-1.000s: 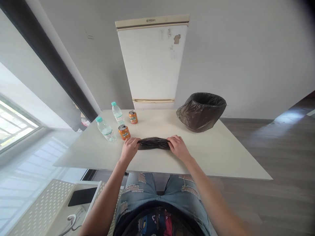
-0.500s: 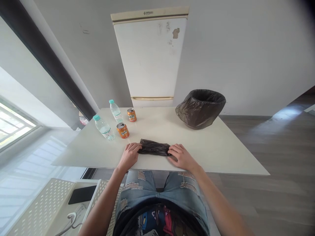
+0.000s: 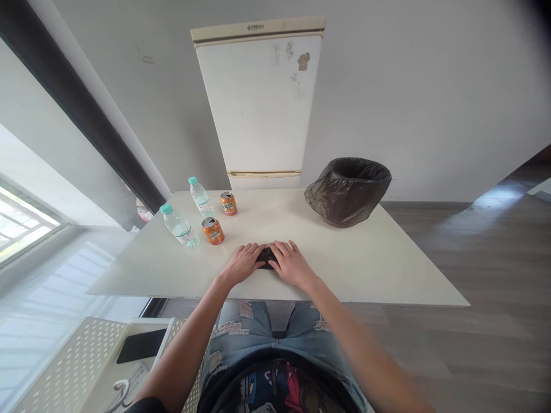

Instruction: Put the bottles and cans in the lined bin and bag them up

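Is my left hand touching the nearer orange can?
Apart: the head view shows white tabletop between the left hand and the nearer orange can.

My left hand [image 3: 241,265] and right hand [image 3: 293,265] partly hide the black plastic [image 3: 267,258]; beyond my grip, the table [image 3: 365,269] hides the base of the fridge [image 3: 262,103].

Daylight comes from the overexposed window [image 3: 21,223], far left of the fingers [image 3: 252,251]; the counter [image 3: 361,264] around them is softly lit. Glare brightens the floor [image 3: 486,258] far right of them. Below the fingers, the right forearm [image 3: 368,350] blurs; far above, rightward, the corner darkens.
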